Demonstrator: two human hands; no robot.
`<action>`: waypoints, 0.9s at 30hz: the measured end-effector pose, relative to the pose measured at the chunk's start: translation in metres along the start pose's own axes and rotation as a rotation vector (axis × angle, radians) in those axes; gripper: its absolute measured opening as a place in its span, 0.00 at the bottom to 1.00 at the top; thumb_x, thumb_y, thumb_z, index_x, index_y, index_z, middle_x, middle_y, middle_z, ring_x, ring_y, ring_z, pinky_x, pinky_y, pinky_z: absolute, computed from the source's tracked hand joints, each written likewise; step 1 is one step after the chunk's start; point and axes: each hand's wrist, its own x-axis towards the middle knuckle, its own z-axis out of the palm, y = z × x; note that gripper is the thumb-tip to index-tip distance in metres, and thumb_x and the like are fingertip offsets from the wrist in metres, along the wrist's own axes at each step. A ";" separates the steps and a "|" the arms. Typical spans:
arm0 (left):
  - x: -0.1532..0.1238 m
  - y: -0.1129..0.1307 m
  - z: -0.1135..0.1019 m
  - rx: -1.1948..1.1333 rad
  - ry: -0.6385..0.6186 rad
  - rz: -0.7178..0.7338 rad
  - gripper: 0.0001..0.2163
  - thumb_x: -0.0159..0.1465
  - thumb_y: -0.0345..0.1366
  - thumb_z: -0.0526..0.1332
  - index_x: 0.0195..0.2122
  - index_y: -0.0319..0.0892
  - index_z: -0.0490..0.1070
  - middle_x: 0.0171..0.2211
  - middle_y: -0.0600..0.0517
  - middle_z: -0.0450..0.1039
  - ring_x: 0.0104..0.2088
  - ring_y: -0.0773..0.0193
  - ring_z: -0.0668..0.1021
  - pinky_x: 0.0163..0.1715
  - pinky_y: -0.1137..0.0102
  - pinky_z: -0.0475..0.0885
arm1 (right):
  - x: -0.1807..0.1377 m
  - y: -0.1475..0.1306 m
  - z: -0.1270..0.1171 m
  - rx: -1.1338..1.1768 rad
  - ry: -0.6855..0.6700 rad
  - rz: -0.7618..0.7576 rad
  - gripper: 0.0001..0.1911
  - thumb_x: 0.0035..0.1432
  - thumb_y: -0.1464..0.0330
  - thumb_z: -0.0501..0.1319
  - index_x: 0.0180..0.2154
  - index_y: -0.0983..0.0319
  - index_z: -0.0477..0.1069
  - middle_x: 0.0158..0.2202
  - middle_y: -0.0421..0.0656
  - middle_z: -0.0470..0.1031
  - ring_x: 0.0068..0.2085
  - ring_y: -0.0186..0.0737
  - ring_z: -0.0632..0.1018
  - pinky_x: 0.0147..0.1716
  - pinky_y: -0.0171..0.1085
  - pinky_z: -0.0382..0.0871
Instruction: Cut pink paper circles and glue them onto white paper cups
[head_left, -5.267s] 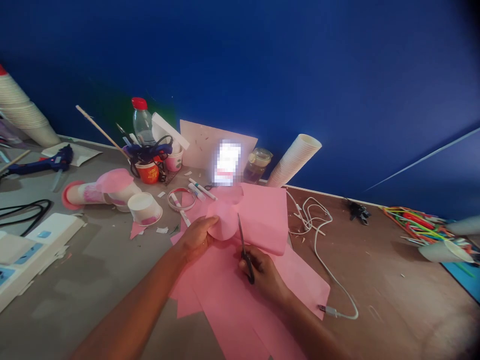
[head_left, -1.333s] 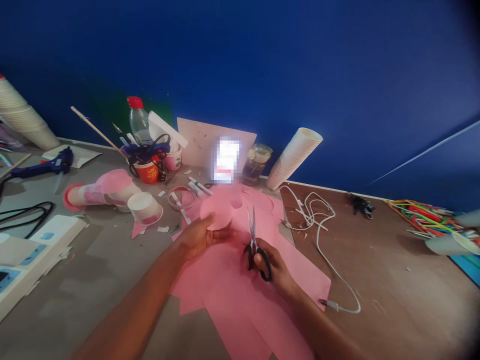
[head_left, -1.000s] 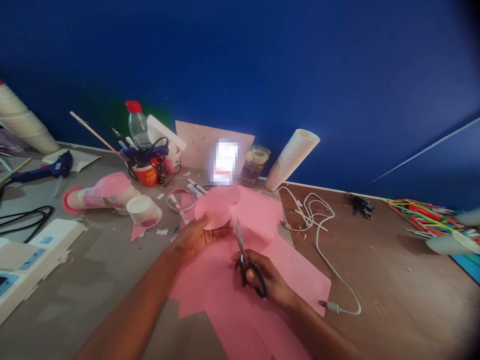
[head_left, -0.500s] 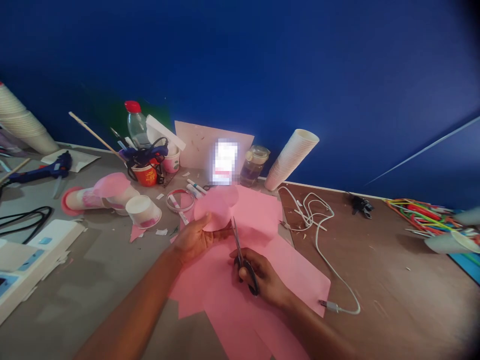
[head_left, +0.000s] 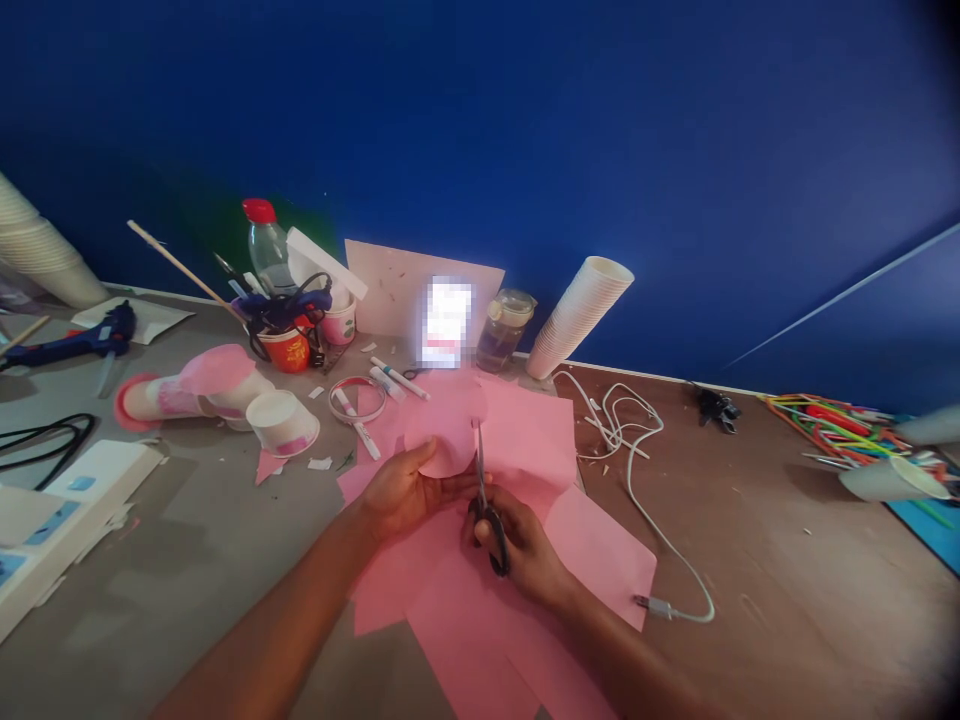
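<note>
Presently, left hand [head_left: 401,491] pinches the pink paper disc [head_left: 442,438] at its lower-left edge, thumb above, fingers extended beneath; right hand [head_left: 526,546], curled around the scissors [head_left: 481,480], sits below-right of the disc. Blades nearly together by the disc's right edge; 1.3 s earlier, visibly parted.

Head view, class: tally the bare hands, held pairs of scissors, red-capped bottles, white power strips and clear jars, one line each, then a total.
Bare hands: 2 (left hand, right hand)
Held scissors: 1
Red-capped bottle: 1
White power strip: 1
Clear jar: 1
Total: 6
</note>
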 end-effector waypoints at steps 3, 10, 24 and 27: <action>0.003 -0.003 0.001 -0.027 -0.008 0.021 0.27 0.67 0.47 0.42 0.44 0.26 0.70 0.41 0.35 0.75 0.48 0.51 0.73 0.56 0.58 0.54 | 0.000 0.002 0.000 -0.058 0.018 0.005 0.14 0.58 0.56 0.56 0.33 0.62 0.63 0.25 0.38 0.64 0.25 0.32 0.64 0.25 0.32 0.59; 0.007 -0.011 0.003 -0.056 -0.049 0.038 0.26 0.66 0.47 0.44 0.45 0.27 0.70 0.42 0.35 0.74 0.48 0.50 0.73 0.54 0.57 0.56 | 0.001 0.004 0.000 -0.072 0.019 -0.024 0.14 0.59 0.62 0.56 0.44 0.62 0.63 0.26 0.38 0.67 0.26 0.32 0.66 0.27 0.32 0.61; 0.007 -0.011 0.007 -0.093 0.022 0.032 0.25 0.65 0.46 0.47 0.42 0.25 0.70 0.37 0.35 0.75 0.44 0.50 0.74 0.53 0.57 0.58 | 0.002 0.006 -0.002 -0.110 0.005 -0.051 0.14 0.59 0.62 0.55 0.45 0.62 0.64 0.27 0.39 0.68 0.27 0.33 0.68 0.28 0.33 0.64; 0.007 -0.011 0.007 -0.097 0.034 0.031 0.25 0.65 0.46 0.47 0.42 0.25 0.71 0.36 0.35 0.75 0.43 0.50 0.75 0.53 0.58 0.59 | 0.002 0.006 -0.003 -0.125 0.004 -0.050 0.15 0.59 0.61 0.56 0.45 0.61 0.64 0.27 0.39 0.67 0.27 0.34 0.68 0.27 0.34 0.63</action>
